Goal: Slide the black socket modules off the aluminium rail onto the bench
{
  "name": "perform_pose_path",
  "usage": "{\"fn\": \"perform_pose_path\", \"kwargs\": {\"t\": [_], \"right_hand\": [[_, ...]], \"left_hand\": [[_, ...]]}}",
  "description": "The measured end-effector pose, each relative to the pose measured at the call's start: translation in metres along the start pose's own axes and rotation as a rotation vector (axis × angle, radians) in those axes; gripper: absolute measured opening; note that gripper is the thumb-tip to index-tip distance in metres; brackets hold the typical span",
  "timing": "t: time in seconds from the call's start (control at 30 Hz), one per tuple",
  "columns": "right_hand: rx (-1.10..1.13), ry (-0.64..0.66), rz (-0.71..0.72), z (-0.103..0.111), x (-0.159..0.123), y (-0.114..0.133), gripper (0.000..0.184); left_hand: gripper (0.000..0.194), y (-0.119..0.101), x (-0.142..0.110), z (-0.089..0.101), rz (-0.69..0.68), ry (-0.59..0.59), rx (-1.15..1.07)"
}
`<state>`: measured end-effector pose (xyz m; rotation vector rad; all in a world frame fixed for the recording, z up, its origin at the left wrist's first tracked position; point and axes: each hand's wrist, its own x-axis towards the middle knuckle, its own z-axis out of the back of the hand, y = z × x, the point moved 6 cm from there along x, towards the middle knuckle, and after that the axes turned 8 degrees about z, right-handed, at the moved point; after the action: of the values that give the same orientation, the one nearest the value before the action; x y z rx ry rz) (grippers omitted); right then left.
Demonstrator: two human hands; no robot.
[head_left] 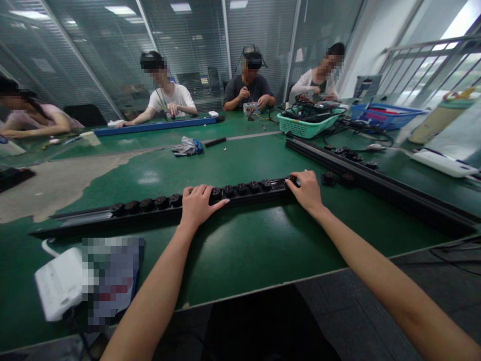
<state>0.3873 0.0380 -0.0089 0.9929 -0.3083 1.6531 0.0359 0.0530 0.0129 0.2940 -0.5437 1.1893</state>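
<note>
Where green tabletop bears black strip, glass wall beyond.

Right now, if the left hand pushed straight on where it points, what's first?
The black rail, which the left hand is touching. Past it, green tabletop, then possibly the short black bar; depth is unclear.

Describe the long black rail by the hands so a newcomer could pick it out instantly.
On the green tabletop, find the near side, where the wearer's left hand and right hand rest. The long black rail lies crosswise, with a row of round black pieces along it. The black bar to its right runs slantwise; only the rail has both hands on it.
</note>
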Motion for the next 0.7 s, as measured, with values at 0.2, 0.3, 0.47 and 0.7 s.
{"fn": "perform_pose_path", "kwargs": {"t": [0.2,0.3,0.47,0.7], "right_hand": [[0.005,-0.003,-0.016,-0.0011,-0.0004,-0.0026,0.035],[-0.002,-0.003,-0.032,-0.0012,-0.0007,-0.0053,0.033],[-0.014,-0.008,-0.040,-0.0008,-0.0011,-0.0072,0.029],[-0.049,0.012,-0.048,-0.0016,-0.0010,-0.0067,0.028]], "left_hand": [[0.063,-0.0001,0.0003,-0.0004,-0.002,0.006,0.002],[0.063,-0.0005,0.0001,-0.0002,-0.007,0.003,0.015],[0.062,-0.0004,0.0000,-0.0002,-0.012,-0.008,0.032],[0.064,-0.0008,0.0002,-0.0003,-0.017,-0.002,0.042]]}}
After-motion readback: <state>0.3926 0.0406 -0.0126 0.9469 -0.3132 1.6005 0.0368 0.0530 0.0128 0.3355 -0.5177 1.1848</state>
